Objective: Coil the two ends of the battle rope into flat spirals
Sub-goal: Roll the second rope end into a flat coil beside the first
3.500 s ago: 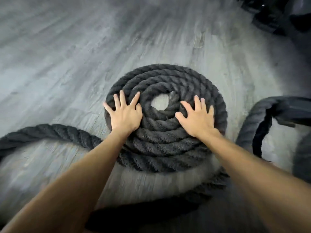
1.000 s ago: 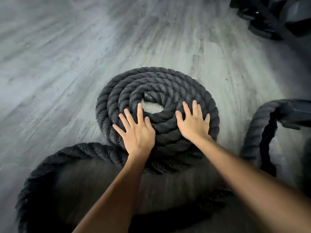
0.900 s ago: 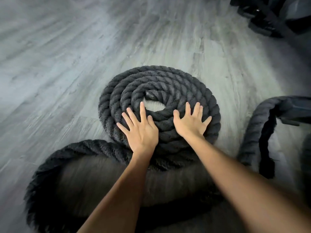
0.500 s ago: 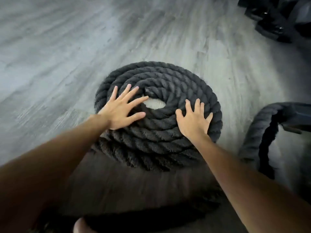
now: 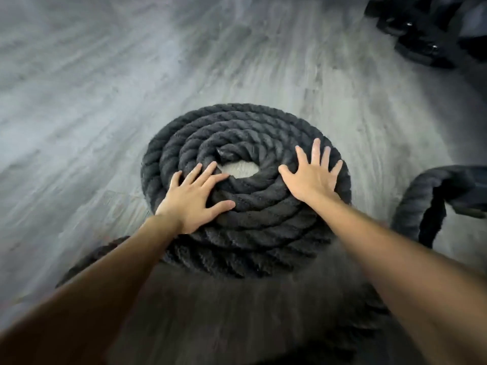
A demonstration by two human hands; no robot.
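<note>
Flat left hand (image 5: 192,204), right hand (image 5: 313,177) press spiral (image 5: 263,233); tail (image 5: 84,264) blurred.

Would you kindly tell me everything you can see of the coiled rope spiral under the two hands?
The rope spiral is thick, dark, twisted rope with a fuzzy, fibrous surface, wound into a round coil of several tight turns. It lies flat on the grey wood-look floor. A small gap at its centre shows the floor. The left hand and right hand press on top of it, fingers spread. A loose run leaves its near left edge.
</note>
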